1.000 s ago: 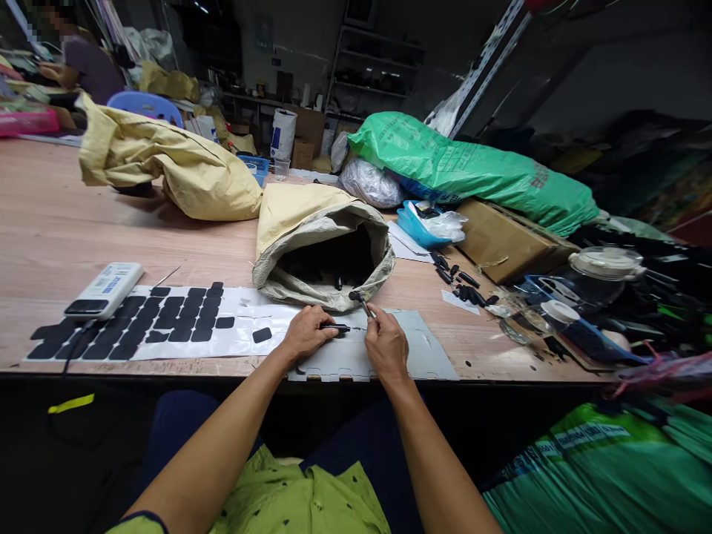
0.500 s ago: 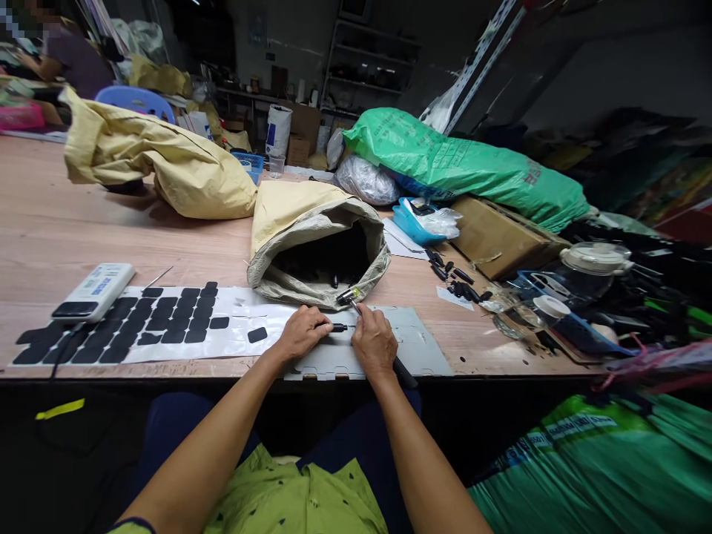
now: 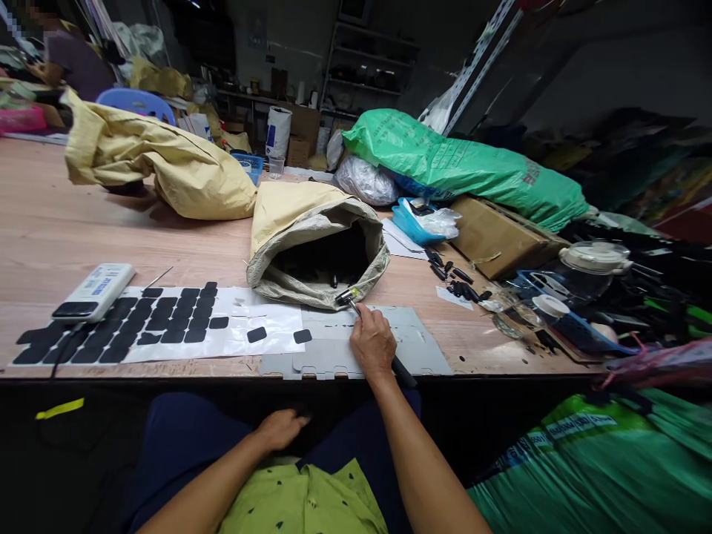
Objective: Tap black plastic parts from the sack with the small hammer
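Observation:
My right hand (image 3: 374,340) is closed round a hammer with a metal head (image 3: 345,297) and a black grip (image 3: 403,372). The hammer head lies at the lower lip of an open yellow sack (image 3: 300,204), whose inside is dark. Beneath this hand is a grey board (image 3: 328,356) along the table's front edge. My left hand (image 3: 281,429) is low over my lap, below the table edge. Its fingers are blurred against the dark, and whether they hold anything is unclear. A white sheet with rows of black rounded patches (image 3: 175,319) lies left of the board.
A white device (image 3: 94,293) with a cable sits on the sheet's left part. Several small black pieces (image 3: 459,285) lie to the right, near a blue basket (image 3: 417,222) and a cardboard box (image 3: 500,233). A green sack (image 3: 461,159) rests behind. Another person (image 3: 75,59) is far left.
My left hand has dropped from the board to below the table edge, and the small black cylindrical piece it held has left the board. My right hand has barely moved with the hammer.

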{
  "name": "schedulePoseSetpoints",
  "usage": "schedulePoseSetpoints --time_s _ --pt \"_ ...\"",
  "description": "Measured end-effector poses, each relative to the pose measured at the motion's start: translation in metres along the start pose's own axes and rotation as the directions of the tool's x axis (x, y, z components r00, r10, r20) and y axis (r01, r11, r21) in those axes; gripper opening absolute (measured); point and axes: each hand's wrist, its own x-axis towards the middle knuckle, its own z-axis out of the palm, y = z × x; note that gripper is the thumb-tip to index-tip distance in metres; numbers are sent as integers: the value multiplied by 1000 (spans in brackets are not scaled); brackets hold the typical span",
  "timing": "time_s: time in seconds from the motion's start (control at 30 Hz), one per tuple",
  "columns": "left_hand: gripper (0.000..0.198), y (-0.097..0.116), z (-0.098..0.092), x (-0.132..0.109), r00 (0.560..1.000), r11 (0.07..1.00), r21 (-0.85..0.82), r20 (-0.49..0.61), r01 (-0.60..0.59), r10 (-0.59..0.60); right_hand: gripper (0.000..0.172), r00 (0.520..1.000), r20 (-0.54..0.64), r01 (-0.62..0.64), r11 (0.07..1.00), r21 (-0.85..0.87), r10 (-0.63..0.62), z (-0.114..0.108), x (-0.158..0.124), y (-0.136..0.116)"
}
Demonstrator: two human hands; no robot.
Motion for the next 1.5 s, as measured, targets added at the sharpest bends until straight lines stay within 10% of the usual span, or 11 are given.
schedulePoseSetpoints --time_s 0.1,0.23,0.37,0.5,0.57,0.67,0.9,1.1,1.3,1.5 --pt "45 -15 2 10 991 987 84 -7 137 -137 36 1000 -4 -1 1000 11 1 1 0 0" --pt "40 19 -17 -11 996 978 193 64 -81 70 36 1000 -9 6 1000 21 -6 1 -1 1" --pt "39 96 -75 -30 803 887 -154 379 -435 460 36 1000 -22 13 1000 -2 -13 2 0 1" --pt "32 155 -156 -2 766 783 -15 -224 -621 603 35 1000 -23 14 1000 -7 -15 2 0 1" --pt "27 164 -187 26 716 891 193 -536 -412 447 34 1000 -16 11 1000 1 -11 2 0 1" --pt "28 157 -210 63 706 946 323 -662 -32 250 34 1000 -7 3 1000 11 -3 2 1 1" --pt "27 132 -203 76 696 946 321 -689 44 201 35 1000 18 -7 1000 19 7 0 3 1" --pt "22 133 -166 40 447 814 495 -680 -304 581 33 1000 22 -16 1000 22 16 -1 3 0" --pt "19 112 -109 31 588 766 513 -502 -388 634 33 1000 18 -23 1000 12 23 0 1 0" --pt "24 106 -111 36 640 831 375 -532 -410 555 34 995 74 -79 985 151 68 -5 3 2"
